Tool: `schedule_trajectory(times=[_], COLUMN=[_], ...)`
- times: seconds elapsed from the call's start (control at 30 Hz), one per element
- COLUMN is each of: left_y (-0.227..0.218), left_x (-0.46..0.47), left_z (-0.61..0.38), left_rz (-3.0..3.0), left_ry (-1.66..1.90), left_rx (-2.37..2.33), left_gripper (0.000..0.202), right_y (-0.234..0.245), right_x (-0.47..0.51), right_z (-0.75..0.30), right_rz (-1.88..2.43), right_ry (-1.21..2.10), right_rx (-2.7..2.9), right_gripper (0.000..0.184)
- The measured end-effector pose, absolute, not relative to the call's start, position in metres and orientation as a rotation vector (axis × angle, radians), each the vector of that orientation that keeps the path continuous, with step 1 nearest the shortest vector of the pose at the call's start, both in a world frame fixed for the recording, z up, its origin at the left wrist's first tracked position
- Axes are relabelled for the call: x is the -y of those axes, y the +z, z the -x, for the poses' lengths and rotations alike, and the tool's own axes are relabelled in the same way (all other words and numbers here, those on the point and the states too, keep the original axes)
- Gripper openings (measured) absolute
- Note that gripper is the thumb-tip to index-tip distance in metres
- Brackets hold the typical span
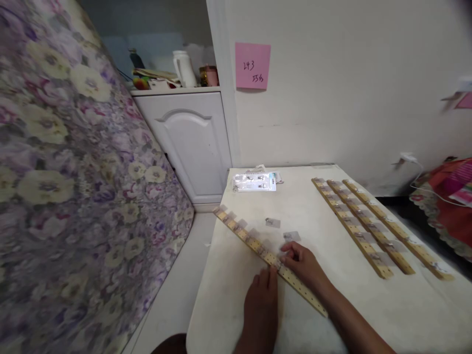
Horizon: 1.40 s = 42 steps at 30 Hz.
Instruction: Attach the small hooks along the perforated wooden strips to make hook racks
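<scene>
A narrow wooden strip (295, 281) with rows of small holes lies diagonally across the white table. Clear plastic tabs with small metal fittings line its far part, while the near end shows bare holes. My left hand (261, 300) is closed at the strip's left edge, fingertips gripping it near the middle. Just across the strip, my right hand (304, 263) has its fingers curled in a pinch beside a clear tab; what sits between the fingertips is too small to make out. Beyond it lie two loose clear tabs, one (273, 222) farther away and one (292, 236) closer.
Three similar strips with tabs, the left one (348, 223) among them, lie along the right side of the white table (236, 295). Clear packaging (254, 182) rests at the far edge. A floral curtain (92, 196) hangs left, beside a white cabinet (191, 142).
</scene>
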State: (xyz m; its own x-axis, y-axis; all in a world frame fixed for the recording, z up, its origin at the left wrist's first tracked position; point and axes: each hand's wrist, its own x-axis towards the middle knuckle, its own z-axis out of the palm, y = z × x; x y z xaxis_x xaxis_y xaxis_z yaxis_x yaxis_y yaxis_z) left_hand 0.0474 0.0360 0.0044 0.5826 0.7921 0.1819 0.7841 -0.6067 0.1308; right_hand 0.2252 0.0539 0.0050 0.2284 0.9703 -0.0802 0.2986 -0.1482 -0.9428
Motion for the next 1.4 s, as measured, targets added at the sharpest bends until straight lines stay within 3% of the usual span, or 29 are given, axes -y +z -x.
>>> schedule_trajectory(times=[0.63, 0.93, 1.4], left_y=[0.016, 0.05, 0.037], left_x=[-0.042, -0.049, -0.058], left_z=[-0.046, -0.038, -0.036], left_rz=[-2.467, -2.241, -2.314], left_ry=[0.162, 0.286, 0.171], left_rx=[-1.421, -1.635, -1.627], left_gripper=[0.057, 0.043, 0.058], right_y=[0.015, 0.041, 0.035], right_x=[-0.048, -0.07, -0.091], right_z=[-0.228, -0.225, -0.209], right_rz=[1.628, 1.776, 1.879], right_ry=[0.837, 0.575, 0.586], right_rx=[1.261, 1.483, 1.53], right_gripper=[0.027, 0.013, 0.008])
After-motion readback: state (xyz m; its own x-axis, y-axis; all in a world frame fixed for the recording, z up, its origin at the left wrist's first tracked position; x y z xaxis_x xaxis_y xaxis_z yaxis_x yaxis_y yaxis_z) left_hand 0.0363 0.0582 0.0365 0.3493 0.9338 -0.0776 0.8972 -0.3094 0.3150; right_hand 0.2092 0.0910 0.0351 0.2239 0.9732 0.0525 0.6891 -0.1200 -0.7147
